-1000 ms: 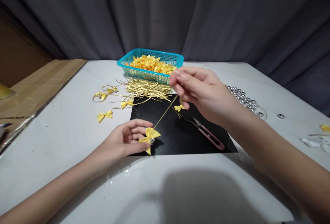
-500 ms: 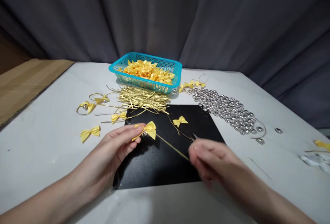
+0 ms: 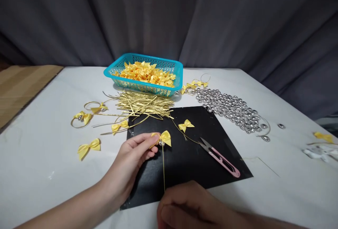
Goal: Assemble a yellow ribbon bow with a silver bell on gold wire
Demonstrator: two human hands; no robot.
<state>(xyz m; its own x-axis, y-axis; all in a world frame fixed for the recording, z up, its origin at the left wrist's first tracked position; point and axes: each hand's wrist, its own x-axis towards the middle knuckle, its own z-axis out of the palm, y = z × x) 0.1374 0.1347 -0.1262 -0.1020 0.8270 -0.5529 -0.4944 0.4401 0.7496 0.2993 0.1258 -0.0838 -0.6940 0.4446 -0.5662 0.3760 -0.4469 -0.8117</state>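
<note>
My left hand [image 3: 139, 151] pinches a yellow ribbon bow [image 3: 165, 138] above the black mat. A small silver bell-like bead [image 3: 161, 143] sits under the bow's knot, partly covered by my fingertips. From the bow a thin gold cord [image 3: 163, 169] runs straight down to my right hand [image 3: 187, 204], whose closed fingers grip its lower end close to me. Pink-handled thread snips [image 3: 220, 158] lie on the mat [image 3: 185, 165], to the right of the cord. Another yellow bow [image 3: 186, 126] rests on the mat behind them.
Behind the mat lies a pile of gold cords [image 3: 145, 103], with a blue basket [image 3: 179, 77] of yellow bows beyond it. Silver beads [image 3: 229, 107] are heaped at the right. Several bows, including a loose one [image 3: 89, 148], lie on the left. A cardboard sheet [image 3: 29, 84] covers the far left.
My right hand has moved down and left towards me with the cord, which now hangs nearly vertical, uncovering the snips. My left hand and the bow have shifted slightly right.
</note>
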